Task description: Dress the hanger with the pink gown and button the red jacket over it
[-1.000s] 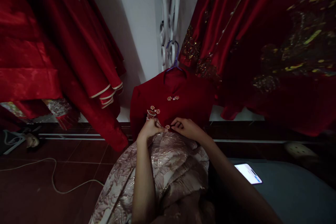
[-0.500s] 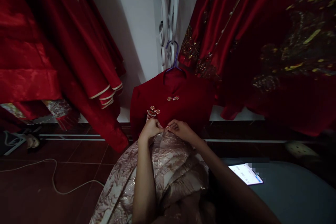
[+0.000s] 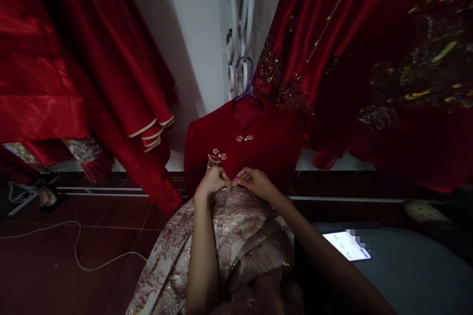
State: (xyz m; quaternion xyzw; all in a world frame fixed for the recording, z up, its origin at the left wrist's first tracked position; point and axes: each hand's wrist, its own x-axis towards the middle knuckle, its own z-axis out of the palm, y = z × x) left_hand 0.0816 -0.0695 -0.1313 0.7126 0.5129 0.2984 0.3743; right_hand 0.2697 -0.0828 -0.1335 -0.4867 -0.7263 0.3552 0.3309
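Observation:
A small dark red jacket [image 3: 258,150] hangs on a blue hanger [image 3: 247,83] in front of me. It has a pearl clasp [image 3: 244,138] at the chest and a tasselled brooch [image 3: 215,158] to the left. My left hand [image 3: 211,181] and my right hand [image 3: 255,182] meet at the jacket's lower front, fingers pinched on a small pearl fastener [image 3: 235,178] between them. A pale pink brocade skirt [image 3: 236,241] drapes below my forearms.
Long red garments [image 3: 121,74] hang at the left, and red gowns with gold embroidery [image 3: 369,69] at the right. A lit phone [image 3: 347,245] lies on a grey surface [image 3: 414,270] at lower right. A white cable [image 3: 76,246] runs over the dark red floor.
My right hand has drawn slightly left, closer to my left hand at the fastener. The view has shifted very little.

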